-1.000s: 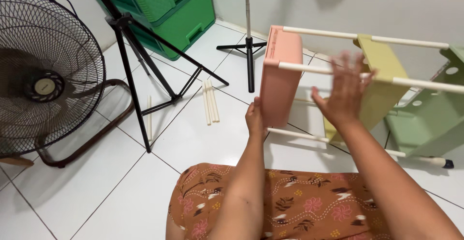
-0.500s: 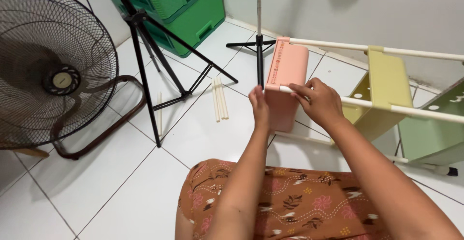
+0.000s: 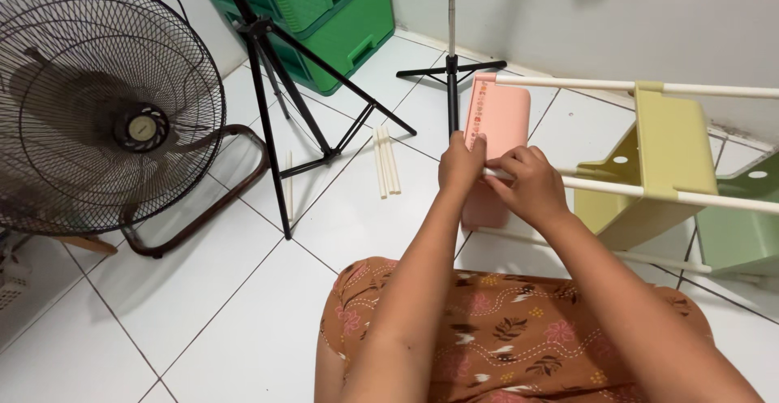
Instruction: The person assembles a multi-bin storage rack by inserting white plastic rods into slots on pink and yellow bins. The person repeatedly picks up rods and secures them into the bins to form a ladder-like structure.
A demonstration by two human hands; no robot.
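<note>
Two bare hands meet at the near edge of a pale pink plastic shelf panel [image 3: 501, 123], which stands on its side on the white tiled floor [image 3: 203, 289], threaded on white plastic rods [image 3: 568, 83] alongside a yellow-green panel [image 3: 669, 147]. The left hand [image 3: 461, 163] curls its fingers around the pink panel's edge, while the right hand [image 3: 529, 184] pinches narrowly on the middle rod just beside it. Three loose white rods [image 3: 386, 161] lie on the tiles near a black tripod [image 3: 272, 62], with a black floor fan [image 3: 97, 103] at the left.

We see a bright, evenly lit room with soft shadows on the white wall [image 3: 617, 21] and under the fan [image 3: 105, 103]; focus is sharp throughout, with slight bending towards the edges.
</note>
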